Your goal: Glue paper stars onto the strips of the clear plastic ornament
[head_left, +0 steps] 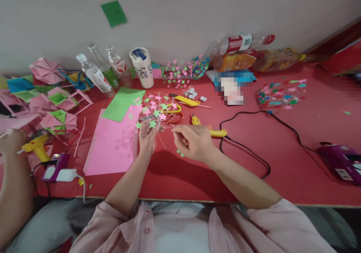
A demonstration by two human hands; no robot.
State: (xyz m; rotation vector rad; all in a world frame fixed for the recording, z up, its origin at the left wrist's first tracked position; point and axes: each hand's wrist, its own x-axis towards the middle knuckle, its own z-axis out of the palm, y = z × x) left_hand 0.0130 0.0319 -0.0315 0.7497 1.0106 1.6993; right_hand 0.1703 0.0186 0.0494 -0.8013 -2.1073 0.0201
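My left hand (149,132) is wrapped round the lower part of a clear plastic piece (154,108) covered in pink and green paper stars. To its right, my right hand (194,140) is closed in a pinch, its fingertips near the clear piece; what they hold is too small to make out. Behind my hands lie scissors (176,117) with yellow and red handles and a yellow cutter (187,101). A yellow glue gun (217,133) lies just beyond my right hand. Small green stars (179,153) rest on the red table (180,181) below that hand.
Pink sheets (111,147) and a green sheet (124,104) lie left. Bottles and a white cup (142,68) stand at the wall. A star-covered piece (282,95) and a purple power strip (340,162) lie right. Another person's arm (15,178) is far left, near paper shapes (58,99).
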